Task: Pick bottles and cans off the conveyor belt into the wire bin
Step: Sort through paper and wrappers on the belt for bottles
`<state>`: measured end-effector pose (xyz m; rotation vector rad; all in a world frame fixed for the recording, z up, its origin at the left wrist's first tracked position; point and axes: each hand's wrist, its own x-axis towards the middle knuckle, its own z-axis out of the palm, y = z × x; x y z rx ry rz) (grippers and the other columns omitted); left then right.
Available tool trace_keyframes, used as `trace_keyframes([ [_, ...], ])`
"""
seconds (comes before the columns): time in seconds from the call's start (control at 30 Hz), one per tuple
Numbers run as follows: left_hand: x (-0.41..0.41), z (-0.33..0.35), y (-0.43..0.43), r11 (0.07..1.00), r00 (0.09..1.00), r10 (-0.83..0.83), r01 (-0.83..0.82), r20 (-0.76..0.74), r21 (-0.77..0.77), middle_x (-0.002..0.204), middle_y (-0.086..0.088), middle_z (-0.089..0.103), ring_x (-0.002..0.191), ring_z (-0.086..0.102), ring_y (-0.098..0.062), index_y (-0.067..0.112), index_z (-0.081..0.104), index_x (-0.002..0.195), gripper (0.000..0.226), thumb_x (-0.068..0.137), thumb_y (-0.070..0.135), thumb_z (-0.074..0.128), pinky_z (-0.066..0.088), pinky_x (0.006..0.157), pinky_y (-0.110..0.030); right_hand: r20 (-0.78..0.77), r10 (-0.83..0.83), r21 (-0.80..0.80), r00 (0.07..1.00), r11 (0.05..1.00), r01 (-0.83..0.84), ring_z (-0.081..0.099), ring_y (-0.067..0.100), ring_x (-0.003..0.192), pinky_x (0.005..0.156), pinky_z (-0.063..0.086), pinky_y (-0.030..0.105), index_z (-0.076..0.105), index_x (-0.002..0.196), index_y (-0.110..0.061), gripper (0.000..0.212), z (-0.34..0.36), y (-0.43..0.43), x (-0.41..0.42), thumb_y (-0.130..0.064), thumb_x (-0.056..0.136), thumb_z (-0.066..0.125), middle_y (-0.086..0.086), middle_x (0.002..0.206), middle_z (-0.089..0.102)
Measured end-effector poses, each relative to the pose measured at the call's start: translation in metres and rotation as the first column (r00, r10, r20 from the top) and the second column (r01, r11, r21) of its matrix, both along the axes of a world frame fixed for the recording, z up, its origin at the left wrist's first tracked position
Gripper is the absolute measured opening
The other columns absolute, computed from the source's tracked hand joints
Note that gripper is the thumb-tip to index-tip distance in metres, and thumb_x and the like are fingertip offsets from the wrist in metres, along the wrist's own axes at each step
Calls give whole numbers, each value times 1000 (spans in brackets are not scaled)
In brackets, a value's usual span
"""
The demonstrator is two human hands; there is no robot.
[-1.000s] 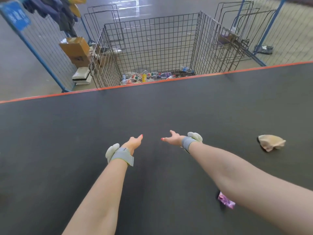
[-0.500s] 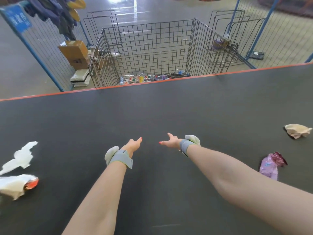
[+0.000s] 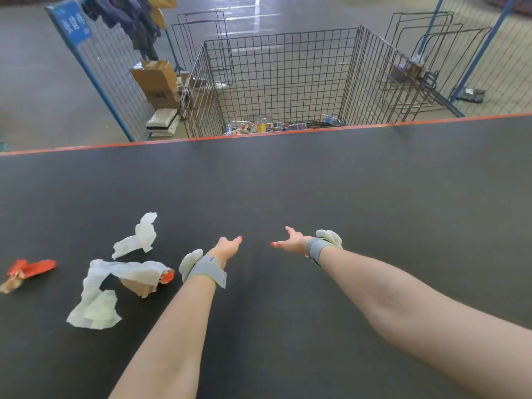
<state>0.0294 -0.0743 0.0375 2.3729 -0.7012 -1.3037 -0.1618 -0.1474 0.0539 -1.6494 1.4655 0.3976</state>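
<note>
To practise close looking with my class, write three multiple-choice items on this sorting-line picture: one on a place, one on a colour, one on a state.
1. Where does the wire bin stand?
A) beyond the far edge of the conveyor belt
B) on the belt
C) beside the person's elbow

2. What colour is the belt's edge stripe?
A) blue
B) orange
C) green

3. How are the left hand and right hand?
A) both gripping bottles
B) one pinching paper
C) both open, empty

Answers:
1 A, the bin rises past the stripe.
2 B, the line shows orange.
3 C, the fingers stretch out, holding nothing.
</note>
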Motion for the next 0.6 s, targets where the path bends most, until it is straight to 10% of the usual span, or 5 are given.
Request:
trace_keyframes([
  [0.47, 48, -3, 41, 998, 997, -27, 23, 79, 54, 148, -12, 38, 138, 35, -32, 12, 34, 147, 73, 83, 4, 69, 34, 111, -41, 9, 146, 32, 989, 989, -146, 27, 32, 144, 112, 28, 43, -5, 154, -32, 99, -2, 18, 19, -55, 85, 62, 4, 160, 18],
  [0.6, 54, -16, 47, 1000, 993, -1, -2, 116, 27, 146, -13, 42, 134, 40, -32, 9, 38, 144, 71, 82, 12, 70, 36, 111, -39, 102, 434, -100, 895, 900, -425, 8, 24, 149, 119, 18, 46, 2, 154, -36, 106, -15, 36, 27, -40, 78, 75, -3, 162, 9],
])
